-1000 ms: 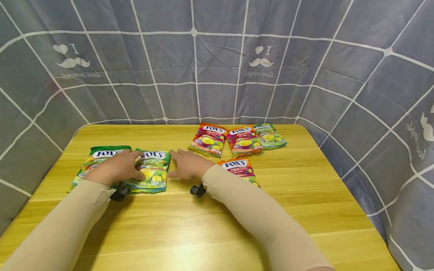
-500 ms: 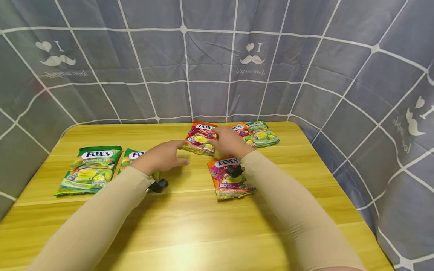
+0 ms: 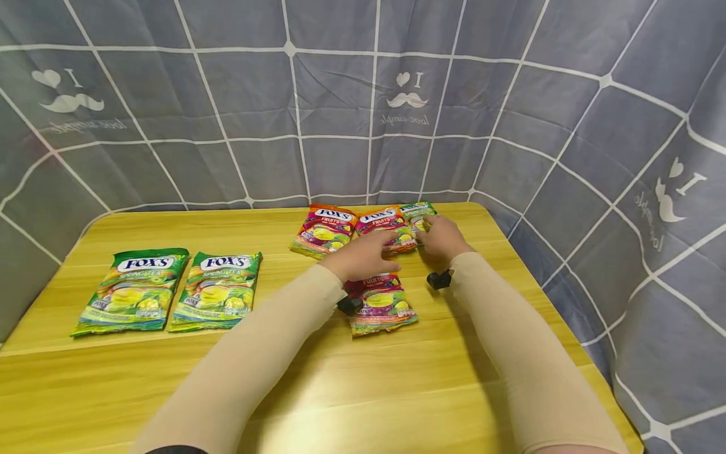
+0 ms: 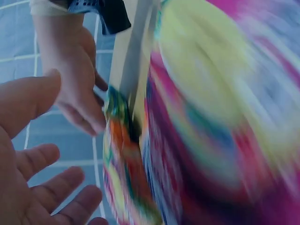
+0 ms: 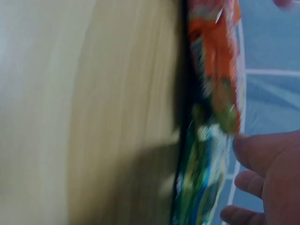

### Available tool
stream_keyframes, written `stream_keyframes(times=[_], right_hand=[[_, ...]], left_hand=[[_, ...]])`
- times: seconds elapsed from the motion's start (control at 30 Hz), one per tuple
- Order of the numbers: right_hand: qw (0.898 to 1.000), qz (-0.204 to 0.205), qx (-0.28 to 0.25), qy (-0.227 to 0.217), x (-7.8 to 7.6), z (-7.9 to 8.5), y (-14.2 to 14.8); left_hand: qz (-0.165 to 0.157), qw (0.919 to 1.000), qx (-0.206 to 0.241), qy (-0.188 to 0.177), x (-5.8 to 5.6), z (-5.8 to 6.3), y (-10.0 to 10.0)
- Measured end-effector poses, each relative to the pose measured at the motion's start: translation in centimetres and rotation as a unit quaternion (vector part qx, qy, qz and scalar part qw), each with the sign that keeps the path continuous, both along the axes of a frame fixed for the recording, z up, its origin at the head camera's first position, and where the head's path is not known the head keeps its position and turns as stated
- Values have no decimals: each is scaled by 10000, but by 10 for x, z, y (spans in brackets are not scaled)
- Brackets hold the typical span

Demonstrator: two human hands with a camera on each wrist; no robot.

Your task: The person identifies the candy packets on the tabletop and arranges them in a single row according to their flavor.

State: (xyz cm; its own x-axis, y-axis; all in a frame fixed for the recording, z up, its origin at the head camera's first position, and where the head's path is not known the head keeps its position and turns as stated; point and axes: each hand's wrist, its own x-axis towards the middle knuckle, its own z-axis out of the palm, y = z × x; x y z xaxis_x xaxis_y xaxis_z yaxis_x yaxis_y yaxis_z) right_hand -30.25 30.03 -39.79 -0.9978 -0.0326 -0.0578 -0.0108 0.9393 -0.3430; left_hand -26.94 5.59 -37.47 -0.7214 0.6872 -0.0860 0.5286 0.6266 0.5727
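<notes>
My left hand (image 3: 365, 255), fingers spread, hovers over the top of the front orange-and-magenta Fox's Fruits candy bag (image 3: 382, 309). Its fingertips point toward another Fruits candy bag (image 3: 382, 221) behind. My right hand (image 3: 442, 238) reaches the green Spring Tea candy bag (image 3: 416, 213) at the back right and covers its lower part. In the right wrist view, the thumb and fingers (image 5: 255, 150) extend beside the green bag (image 5: 199, 173); contact is hard to tell. The left wrist view is blurred by a candy bag close up.
A third Fruits candy bag (image 3: 323, 232) lies at the back, beside the middle one. Two green Spring Tea bags (image 3: 133, 293) lie side by side on the left of the wooden table (image 3: 317, 378). A grey gridded curtain (image 3: 255, 113) surrounds the table's back and sides.
Both hands have moved right, away from the two green bags on the left. The right hand has passed over the back Fruits bags to the green one. The head view has turned slightly right.
</notes>
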Motion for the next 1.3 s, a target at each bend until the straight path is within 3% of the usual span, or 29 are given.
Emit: stream_keyframes(times=[0.23, 0.47, 0.8, 1.03, 1.3], right_hand=[[9991, 18, 392, -183, -2, -12, 13], [9987, 21, 389, -338, 1, -14, 15], [9975, -58, 521, -475, 2, -13, 16], [9962, -155, 630, -588, 5, -9, 18], [9966, -315, 604, -469, 10, -4, 18]], left_hand=[[-299, 9984, -415, 256, -5, 0, 45], [-394, 9924, -1074, 461, -16, -6, 68], [-155, 9841, -1704, 473, -23, -11, 72], [3, 9837, -1732, 493, -24, -9, 75], [457, 9836, -1677, 475, -30, -18, 76]])
